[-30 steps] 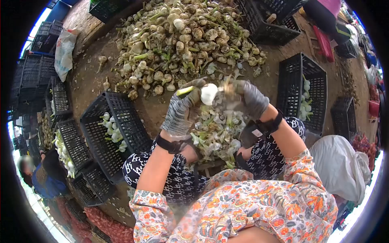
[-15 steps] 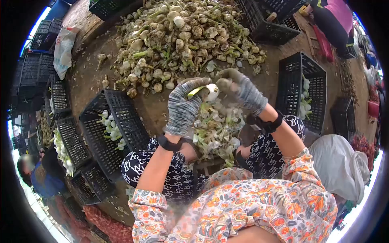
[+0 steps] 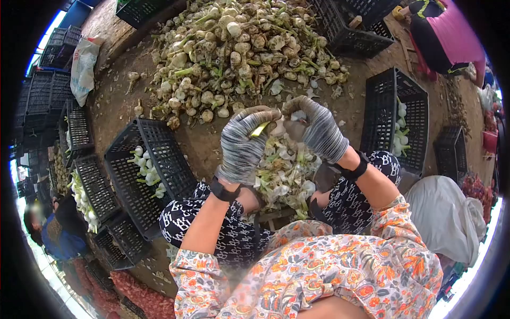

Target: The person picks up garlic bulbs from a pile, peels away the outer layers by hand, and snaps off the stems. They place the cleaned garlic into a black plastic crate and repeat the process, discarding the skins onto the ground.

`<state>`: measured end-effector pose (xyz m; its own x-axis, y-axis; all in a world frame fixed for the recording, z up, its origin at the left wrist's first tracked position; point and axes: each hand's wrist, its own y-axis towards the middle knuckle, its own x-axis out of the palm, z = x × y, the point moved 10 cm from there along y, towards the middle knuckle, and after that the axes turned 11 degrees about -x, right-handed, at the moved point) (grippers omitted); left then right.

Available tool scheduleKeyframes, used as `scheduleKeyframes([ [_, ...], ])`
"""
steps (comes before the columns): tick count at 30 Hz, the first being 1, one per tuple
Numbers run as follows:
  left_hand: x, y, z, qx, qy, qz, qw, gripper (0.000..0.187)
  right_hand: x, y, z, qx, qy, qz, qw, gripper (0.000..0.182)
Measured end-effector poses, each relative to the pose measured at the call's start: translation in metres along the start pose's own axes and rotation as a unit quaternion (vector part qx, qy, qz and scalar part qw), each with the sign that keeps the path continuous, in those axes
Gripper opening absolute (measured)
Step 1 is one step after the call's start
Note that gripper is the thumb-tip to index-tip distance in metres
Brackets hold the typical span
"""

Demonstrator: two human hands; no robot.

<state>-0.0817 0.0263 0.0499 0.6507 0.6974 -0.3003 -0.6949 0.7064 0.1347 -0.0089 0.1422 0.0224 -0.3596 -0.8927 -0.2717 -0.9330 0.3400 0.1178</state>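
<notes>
My left hand (image 3: 242, 142), in a grey striped work glove with soiled fingertips, is closed around a garlic bulb. The cut green stem (image 3: 260, 129) of the bulb sticks out between my thumb and fingers, and the bulb itself is mostly hidden. My right hand (image 3: 322, 129), gloved alike, has its fingers curled in beside the bulb, the fingertips meeting those of my left hand. Something pale and blurred shows under its fingers; I cannot make out what. Below both hands, between my feet, lies a pile of garlic peelings (image 3: 284, 173).
A big heap of unpeeled garlic (image 3: 239, 58) covers the ground ahead. Black crates with white bulbs stand at left (image 3: 167, 154) and right (image 3: 372, 114). More crates (image 3: 361, 42) are behind. A white sack (image 3: 443, 212) sits at right; a person in pink (image 3: 451, 32) bends at far right.
My right hand has come in closer to my left, and the garlic bulb is turned so that less of it and its stem shows. The person in pink has shifted.
</notes>
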Motion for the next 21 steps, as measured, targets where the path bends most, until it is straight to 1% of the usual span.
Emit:
scheduleKeyframes([
  [1,-0.001,0.0,-0.008,-0.029,-0.054,0.001,0.998,0.023,-0.002,0.001,-0.006,-0.012,0.013,0.015,1.0,0.026],
  [2,-0.001,0.0,-0.017,-0.057,-0.108,0.003,0.992,0.021,-0.001,-0.005,0.008,0.099,0.13,0.025,0.986,0.025],
  [3,-0.001,-0.001,-0.027,-0.085,-0.162,0.005,0.983,0.02,-0.006,-0.004,0.015,0.083,0.092,0.033,0.992,0.024],
  [4,0.003,-0.003,-0.046,-0.16,-0.257,0.0,0.953,0.021,-0.01,-0.002,0.029,0.067,0.053,0.041,0.995,0.023],
  [5,0.005,-0.006,-0.055,-0.199,-0.319,0.001,0.927,0.021,-0.016,-0.001,0.039,0.051,0.015,0.049,0.997,0.022],
  [6,0.008,-0.008,-0.061,-0.236,-0.378,0.0,0.895,0.021,-0.013,-0.001,0.04,0.058,0.046,0.029,0.997,0.022],
  [7,0.011,-0.01,-0.067,-0.272,-0.434,0.0,0.859,0.021,0.0,-0.004,0.031,0.033,0.077,-0.037,0.996,0.022],
  [8,0.016,-0.01,-0.068,-0.291,-0.507,-0.024,0.811,0.024,0.013,-0.013,0.019,0.007,0.106,-0.104,0.989,0.023],
  [9,0.017,-0.012,-0.074,-0.316,-0.539,-0.013,0.781,0.026,0.024,-0.021,0.009,-0.018,0.135,-0.174,0.975,0.023],
  [10,0.019,-0.015,-0.081,-0.342,-0.569,0.0,0.748,0.028,0.035,-0.027,0.003,-0.062,0.172,-0.282,0.942,0.024],
  [11,0.022,-0.019,-0.09,-0.367,-0.598,0.013,0.713,0.03,0.025,-0.027,-0.005,-0.096,0.208,-0.265,0.937,0.024],
  [12,0.022,-0.022,-0.099,-0.373,-0.608,0.025,0.701,0.028,0.015,-0.025,-0.021,-0.129,0.243,-0.246,0.93,0.025],
  [14,0.023,-0.028,-0.111,-0.398,-0.614,0.031,0.681,0.024,0.015,-0.019,-0.002,-0.006,0.411,-0.237,0.88,0.034],
  [15,0.022,-0.03,-0.113,-0.41,-0.617,0.032,0.671,0.023,0.027,-0.024,0.02,0.013,0.281,-0.274,0.92,0.038],
  [16,0.013,-0.034,-0.11,-0.427,-0.615,0.101,0.655,0.023,0.038,-0.028,0.046,0.032,0.144,-0.305,0.941,0.042],
  [17,0.014,-0.035,-0.112,-0.424,-0.642,0.08,0.634,0.024,0.046,-0.03,0.071,0.051,0.005,-0.33,0.943,0.046],
  [18,0.008,-0.035,-0.12,-0.419,-0.668,0.06,0.613,0.025,0.053,-0.024,0.086,-0.011,-0.206,-0.374,0.904,0.05],
  [19,0.0,-0.036,-0.126,-0.412,-0.692,0.039,0.591,0.025,0.057,-0.027,0.124,-0.012,-0.3,-0.365,0.881,0.049],
  [21,-0.049,-0.072,-0.162,-0.422,-0.674,0.237,0.558,0.028,0.057,-0.021,0.146,0.078,-0.344,-0.373,0.858,0.041],
])
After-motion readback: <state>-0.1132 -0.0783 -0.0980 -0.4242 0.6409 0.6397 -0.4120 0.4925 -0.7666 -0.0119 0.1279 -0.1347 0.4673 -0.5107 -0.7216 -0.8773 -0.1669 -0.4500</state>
